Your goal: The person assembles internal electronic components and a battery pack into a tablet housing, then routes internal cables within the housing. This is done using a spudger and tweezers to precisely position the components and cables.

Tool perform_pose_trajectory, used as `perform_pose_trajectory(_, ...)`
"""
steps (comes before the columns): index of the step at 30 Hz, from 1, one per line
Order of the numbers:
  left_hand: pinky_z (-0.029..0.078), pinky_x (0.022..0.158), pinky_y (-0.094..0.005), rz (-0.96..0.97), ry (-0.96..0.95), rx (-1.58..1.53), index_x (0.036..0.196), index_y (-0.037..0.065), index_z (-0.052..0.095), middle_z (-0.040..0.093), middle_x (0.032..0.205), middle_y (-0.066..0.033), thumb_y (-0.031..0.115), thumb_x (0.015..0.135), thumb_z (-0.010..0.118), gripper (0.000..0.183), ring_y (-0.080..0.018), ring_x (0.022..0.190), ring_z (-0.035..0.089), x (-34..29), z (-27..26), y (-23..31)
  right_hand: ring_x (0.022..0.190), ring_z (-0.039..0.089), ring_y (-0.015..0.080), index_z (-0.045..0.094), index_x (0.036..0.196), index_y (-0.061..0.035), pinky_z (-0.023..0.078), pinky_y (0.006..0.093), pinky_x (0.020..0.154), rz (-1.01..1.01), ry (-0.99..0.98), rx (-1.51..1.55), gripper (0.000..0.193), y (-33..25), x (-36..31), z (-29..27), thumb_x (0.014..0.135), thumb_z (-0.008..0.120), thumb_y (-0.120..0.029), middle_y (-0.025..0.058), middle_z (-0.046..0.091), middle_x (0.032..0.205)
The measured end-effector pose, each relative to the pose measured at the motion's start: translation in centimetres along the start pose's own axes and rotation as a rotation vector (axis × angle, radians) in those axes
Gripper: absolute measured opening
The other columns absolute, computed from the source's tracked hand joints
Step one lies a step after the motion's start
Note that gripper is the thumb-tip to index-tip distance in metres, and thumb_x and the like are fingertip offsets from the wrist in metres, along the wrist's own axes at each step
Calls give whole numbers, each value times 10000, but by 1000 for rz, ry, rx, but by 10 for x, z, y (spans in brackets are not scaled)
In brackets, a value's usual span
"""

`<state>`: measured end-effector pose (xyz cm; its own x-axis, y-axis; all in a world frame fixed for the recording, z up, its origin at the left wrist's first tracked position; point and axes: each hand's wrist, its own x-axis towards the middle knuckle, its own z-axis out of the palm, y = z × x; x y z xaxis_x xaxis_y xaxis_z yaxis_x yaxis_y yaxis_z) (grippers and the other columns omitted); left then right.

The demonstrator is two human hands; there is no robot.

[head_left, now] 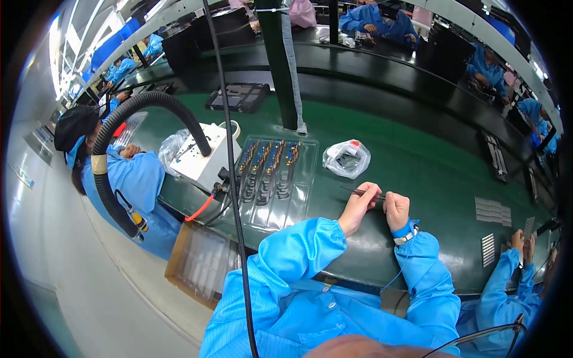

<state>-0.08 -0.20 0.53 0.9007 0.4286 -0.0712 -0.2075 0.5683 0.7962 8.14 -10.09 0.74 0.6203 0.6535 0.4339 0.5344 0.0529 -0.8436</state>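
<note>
My left hand [356, 210] is closed around a thin dark tool, which looks like tweezers [353, 190]; its pointed end sticks out to the left. Right beside it, my right hand [396, 210] has curled fingers near the tool's other end, and what lies within them is hidden. A band with a metal clasp and a thin blue cord circles my right wrist. Just beyond my hands sits a clear plastic bag [346, 160] with small dark pieces inside. To the left, a clear tray [305, 203] carries rows of small dark parts with copper-coloured and blue ends [268, 170].
A white box [206, 156] with a black flexible hose [146, 98] stands at the left. A black cable [230, 149] hangs down in front. Metal strips [493, 212] lie at the right, near a co-worker's hands [523, 244]. A cardboard box [194, 262] sits below the table edge.
</note>
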Motion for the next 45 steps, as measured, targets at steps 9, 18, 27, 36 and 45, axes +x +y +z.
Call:
perform_pose_trajectory(9, 334, 528, -161, 72, 57, 14, 797, 86, 512, 454, 659, 41, 194, 856, 465, 131, -23, 590, 387, 1, 0, 3, 452, 412, 111, 474, 609, 3, 314, 264, 419, -44, -31, -56, 220, -5, 3, 5, 797, 499, -108, 66, 440, 511)
perform_pose_trajectory(18, 333, 503, -164, 105, 99, -15, 790, 79, 501, 449, 639, 36, 193, 854, 455, 139, -26, 561, 396, 8, -4, 8, 509, 444, 226, 455, 776, -11, 359, 308, 479, -48, -14, -121, 54, -16, 3, 10, 773, 493, -49, 108, 448, 625)
perform_pose_trajectory(27, 270, 455, -166, 42, 173, 28, 774, 92, 513, 407, 582, 50, 272, 864, 432, 217, -27, 512, 362, -1, -3, 8, 516, 441, 238, 489, 684, 0, 353, 303, 480, -152, -68, -148, 97, -12, 0, 7, 773, 495, -40, 110, 450, 600)
perform_pose_trajectory(36, 272, 452, -169, 77, 51, 45, 788, 69, 541, 405, 559, 41, 300, 872, 397, 284, -30, 502, 368, 4, -3, 13, 479, 447, 209, 501, 644, 9, 342, 295, 451, -151, -17, -142, 111, -10, 3, 2, 750, 514, -23, 104, 460, 557)
perform_pose_trajectory(45, 268, 460, -169, 65, 81, 52, 775, 73, 560, 408, 542, 47, 303, 871, 397, 297, -29, 494, 363, 8, -8, 9, 459, 443, 226, 480, 598, 6, 327, 304, 440, -133, -39, -242, 183, -3, 4, 1, 773, 499, -47, 110, 444, 526)
